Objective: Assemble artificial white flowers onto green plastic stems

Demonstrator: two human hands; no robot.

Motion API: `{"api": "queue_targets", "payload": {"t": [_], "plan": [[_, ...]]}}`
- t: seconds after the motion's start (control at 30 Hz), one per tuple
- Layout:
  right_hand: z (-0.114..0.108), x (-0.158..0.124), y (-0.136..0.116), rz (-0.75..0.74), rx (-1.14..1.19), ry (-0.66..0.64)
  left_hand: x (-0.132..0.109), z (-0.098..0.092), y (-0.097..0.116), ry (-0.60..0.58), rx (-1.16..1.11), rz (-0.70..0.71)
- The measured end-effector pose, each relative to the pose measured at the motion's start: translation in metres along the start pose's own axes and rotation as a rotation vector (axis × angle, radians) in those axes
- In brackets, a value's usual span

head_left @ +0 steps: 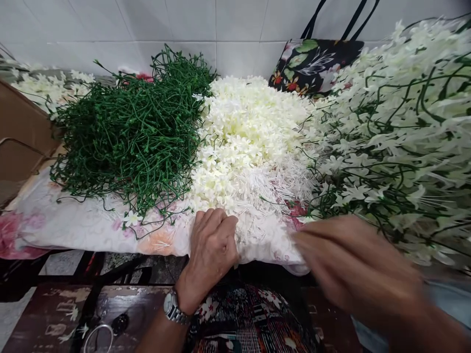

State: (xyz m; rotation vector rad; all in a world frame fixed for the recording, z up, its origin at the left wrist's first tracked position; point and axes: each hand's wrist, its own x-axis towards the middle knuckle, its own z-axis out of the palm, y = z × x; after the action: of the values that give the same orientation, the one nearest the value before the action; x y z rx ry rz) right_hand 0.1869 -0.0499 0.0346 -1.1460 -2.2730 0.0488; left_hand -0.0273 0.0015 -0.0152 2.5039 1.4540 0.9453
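Observation:
My left hand is closed at the front edge of the cloth, with its fingers curled; what it holds, if anything, is hidden. Blurred by motion, my right hand hovers at the right, near the front of the stemmed white flowers. A heap of loose white blossoms lies beyond my left hand. Thin white stamens are spread between the blossoms and the cloth's edge. To the left is a tangled pile of green stems.
The floral cloth covers the work surface. A cardboard box stands at the far left. Against the tiled wall leans a black floral bag. Below the cloth's edge is a dark wooden surface with a metal ring.

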Motion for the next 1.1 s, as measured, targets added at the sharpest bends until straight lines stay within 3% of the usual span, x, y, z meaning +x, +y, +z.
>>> {"api": "queue_targets", "payload": {"t": [0.1, 0.27, 0.43, 0.73, 0.87, 1.0, 1.1], "plan": [[0.032, 0.028, 0.002, -0.077, -0.013, -0.133, -0.002, 0.0, -0.002, 0.043, -0.118, -0.07], [0.06, 0.033, 0.004, -0.103, -0.027, -0.265, -0.002, -0.003, -0.004, 0.099, -0.358, -0.145], [0.063, 0.033, 0.008, -0.155, -0.037, -0.202, 0.001, -0.01, -0.004, 0.162, -0.6, -0.294], [0.063, 0.039, 0.009, -0.026, 0.233, -0.087, -0.004, -0.011, -0.007, 0.219, -0.981, -0.59], [0.062, 0.041, 0.01, 0.006, 0.259, -0.074, -0.004, -0.013, -0.005, 0.193, -0.982, -0.514], [0.062, 0.041, 0.009, 0.021, 0.236, -0.104, 0.0, -0.02, -0.001, 0.045, -0.97, -0.28], [0.062, 0.041, 0.008, 0.031, 0.257, -0.108, 0.001, -0.02, 0.002, -0.032, -0.865, -0.207]]}}
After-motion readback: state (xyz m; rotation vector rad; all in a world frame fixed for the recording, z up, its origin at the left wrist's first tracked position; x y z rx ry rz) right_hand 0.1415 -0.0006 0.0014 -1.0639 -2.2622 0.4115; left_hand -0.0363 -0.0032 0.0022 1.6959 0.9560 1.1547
